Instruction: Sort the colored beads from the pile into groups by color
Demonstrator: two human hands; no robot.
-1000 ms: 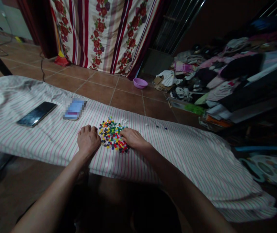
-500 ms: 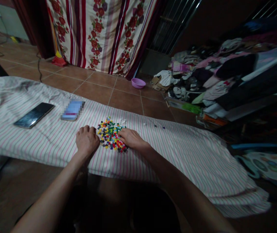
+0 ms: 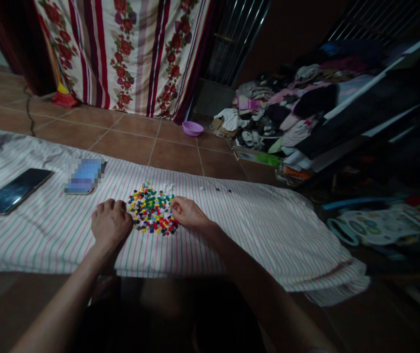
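A loose pile of tiny coloured pieces (image 3: 153, 211), red, yellow, green, black and other colours, is spread on a striped cloth (image 3: 254, 235). Palm down on the cloth at the pile's left edge lies my left hand (image 3: 110, 221), its fingers slightly bent and a little apart, holding nothing visible. My right hand (image 3: 190, 212) is at the pile's right edge with thumb and fingers pinched together. Whatever is between those fingertips is too small to make out. A few white pieces (image 3: 170, 187) lie behind the pile, and a dark purple piece (image 3: 229, 190) lies apart to the right.
On the left of the cloth lie a dark phone (image 3: 14, 190) and a second phone with a lit, blurred screen (image 3: 85, 176). Beyond the cloth's far edge, a purple basin (image 3: 193, 129) stands on the tiled floor. A heap of clothes (image 3: 287, 105) is at the back right.
The view has swung to the right, so everything sits further left. My right hand's fingers have drawn together into a pinch at the pile's edge. My left hand stays beside the pile.
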